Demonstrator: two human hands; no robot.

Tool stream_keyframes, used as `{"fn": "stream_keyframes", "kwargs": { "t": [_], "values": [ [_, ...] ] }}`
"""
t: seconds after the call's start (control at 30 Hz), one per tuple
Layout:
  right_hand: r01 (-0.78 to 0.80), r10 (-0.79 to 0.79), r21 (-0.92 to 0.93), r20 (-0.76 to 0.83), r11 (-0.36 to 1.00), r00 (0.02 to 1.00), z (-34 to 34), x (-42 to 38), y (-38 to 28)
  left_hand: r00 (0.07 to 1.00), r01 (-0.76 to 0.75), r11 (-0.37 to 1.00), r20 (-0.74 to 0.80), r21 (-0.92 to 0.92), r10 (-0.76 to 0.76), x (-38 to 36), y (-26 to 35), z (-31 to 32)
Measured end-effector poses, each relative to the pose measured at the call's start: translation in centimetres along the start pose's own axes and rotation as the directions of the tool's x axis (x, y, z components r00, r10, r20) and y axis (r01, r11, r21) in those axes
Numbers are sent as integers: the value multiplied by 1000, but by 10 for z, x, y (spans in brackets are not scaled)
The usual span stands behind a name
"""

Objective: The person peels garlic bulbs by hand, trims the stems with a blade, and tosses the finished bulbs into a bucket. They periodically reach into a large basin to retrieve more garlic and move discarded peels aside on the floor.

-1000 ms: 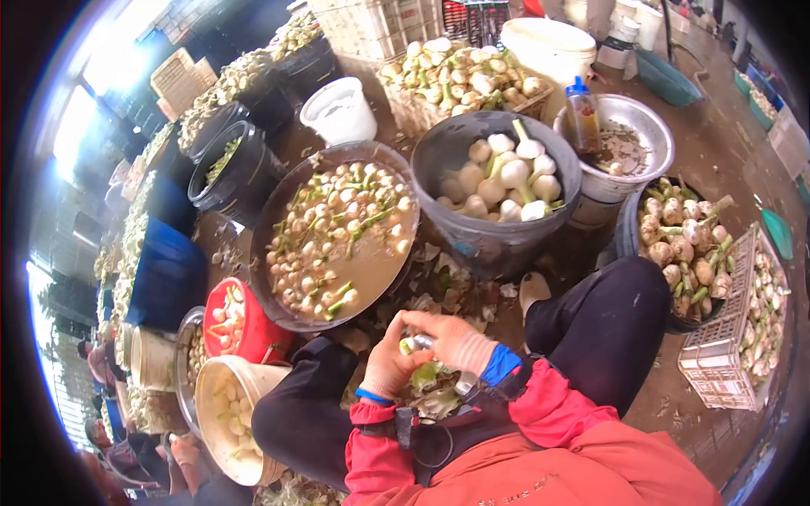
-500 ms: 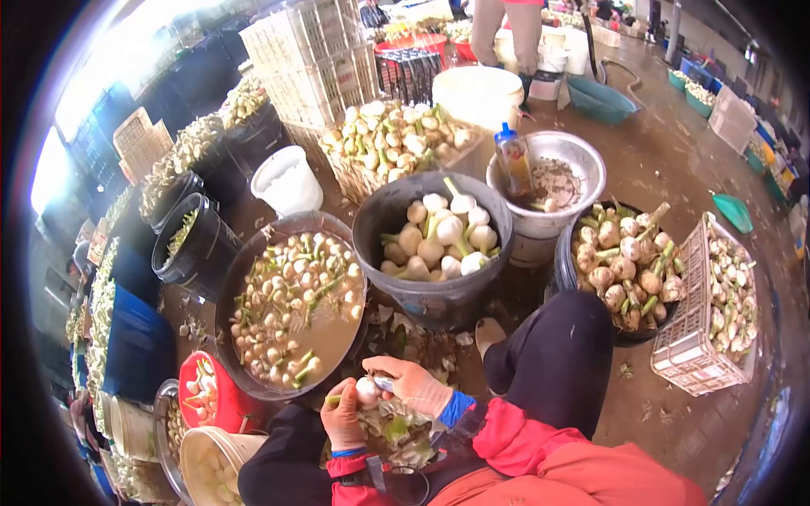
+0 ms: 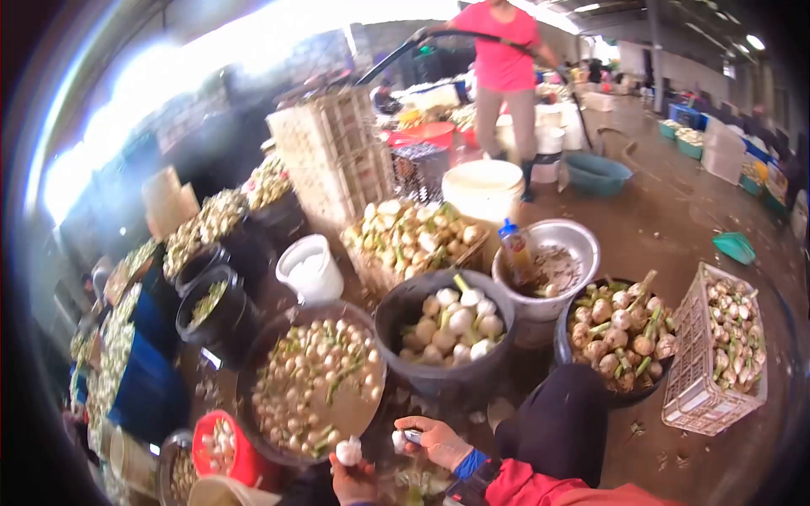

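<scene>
A white garlic bulb sits in the closed fingers of my left hand, low in the view. To its right, my right hand grips a small knife with a short metal part showing. A small white piece shows at the knife's end; I cannot tell whether it is peel or garlic. Just beyond my hands stand a wide basin of small bulbs in murky water and a dark bucket of large trimmed bulbs.
Untrimmed garlic fills a black tub and a plastic crate on the right. A bottle stands in a metal bowl. A red container is at left. Further back, a person in pink holds a hose.
The view has tilted upward, so the hands appear lower. My hands have moved apart, the knife coming away from the bulb. The person behind now shows from the shoulders down, holding a hose.
</scene>
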State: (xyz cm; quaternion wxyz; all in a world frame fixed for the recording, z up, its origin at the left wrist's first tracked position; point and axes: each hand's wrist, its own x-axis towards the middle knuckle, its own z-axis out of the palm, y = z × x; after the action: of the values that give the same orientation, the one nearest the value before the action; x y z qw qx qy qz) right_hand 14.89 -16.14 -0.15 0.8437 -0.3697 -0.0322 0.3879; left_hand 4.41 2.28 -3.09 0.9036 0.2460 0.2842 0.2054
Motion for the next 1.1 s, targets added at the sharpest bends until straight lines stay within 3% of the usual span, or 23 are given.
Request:
{"fn": "stream_keyframes", "kwargs": {
  "t": [0.03, 0.07, 0.1, 0.13, 0.2, 0.23, 0.27, 0.43, 0.47, 0.53, 0.57, 0.6, 0.67, 0.7, 0.73, 0.8, 0.83, 0.9, 0.93, 1.0, 1.03, 1.1],
  "values": [
    [6, 16, -346, 59, 938, 998, -5, -2, 10, 1000, -10, 1000, -21, 23, 10, -5, 2, 14],
    [11, 97, -610, 145, 793, 985, -6, -3, 19, 991, -26, 1000, 133, 13, 24, 0, 2, 5],
    [204, 117, -882, 277, 426, 954, -17, 0, 39, 997, 26, 995, 75, -98, -19, -14, 7, 28],
    [391, 83, -909, 405, 143, 911, -36, 4, 66, 987, 57, 994, 153, -97, -42, -13, 8, 19],
    [442, 14, -880, 451, 177, 892, -28, 0, 65, 994, 40, 994, 106, -106, -29, -24, 9, 24],
    [206, 115, -944, 241, 256, 964, -9, -3, 47, 988, 92, 989, 133, -116, -77, -27, 11, 20],
    [157, 46, -952, 175, 264, 984, -7, 2, 47, 975, 152, 981, 180, -124, -128, -25, 13, 18],
    [88, -95, -793, 39, 603, 995, 11, -3, 19, 992, 120, 993, 49, -3, -120, -22, 7, 21],
    [81, -90, -791, 33, 606, 995, 9, -1, 22, 991, 125, 992, 43, -2, -125, -22, 4, 22],
    [129, -110, -449, 68, 884, 992, 6, 3, 32, 993, 100, 989, 44, 109, -105, -22, -1, 20],
    [177, -161, -334, 76, 926, 984, 8, 8, 38, 991, 113, 991, 67, 73, -118, -19, -6, 14],
    [172, -159, -329, 67, 928, 985, 12, 6, 32, 990, 120, 990, 61, 79, -125, -19, -10, 13],
    [79, -90, -775, 29, 626, 996, 22, 0, 12, 991, -93, 885, -47, 457, 129, -17, -19, 17],
    [156, -137, -809, 94, 567, 986, 20, 1, 14, 967, -133, 812, -107, 568, 233, -22, -18, 26],
    [136, -95, -797, 99, 589, 991, 20, 2, 16, 969, -129, 811, -101, 571, 224, -16, -22, 24],
    [129, -29, -644, 164, 754, 986, 21, 0, 17, 922, -222, 743, -113, 632, 371, -10, -26, 12],
    [117, -18, -639, 159, 760, 987, 26, -5, 12, 919, -193, 808, -185, 557, 347, -9, -24, 13],
    [32, 73, -461, 207, 887, 976, 33, -8, -2, 910, -112, 930, -340, 351, 238, -3, -21, 10],
    [-54, 119, -332, 177, 942, 977, 27, -5, 5, 960, -25, 975, -266, 219, 85, 0, -11, -3],
    [-82, 107, -435, 34, 897, 994, 12, 3, 14, 961, -3, 994, -276, 113, 34, 1, -7, -8],
    [-82, 108, -432, 37, 898, 993, 8, 8, 21, 960, -5, 993, -277, 117, 37, -2, -5, -5],
    [-175, 128, -674, -119, 718, 985, -7, 16, 41, 989, 6, 997, -148, 83, 7, -5, -7, 7]
  ]
}}
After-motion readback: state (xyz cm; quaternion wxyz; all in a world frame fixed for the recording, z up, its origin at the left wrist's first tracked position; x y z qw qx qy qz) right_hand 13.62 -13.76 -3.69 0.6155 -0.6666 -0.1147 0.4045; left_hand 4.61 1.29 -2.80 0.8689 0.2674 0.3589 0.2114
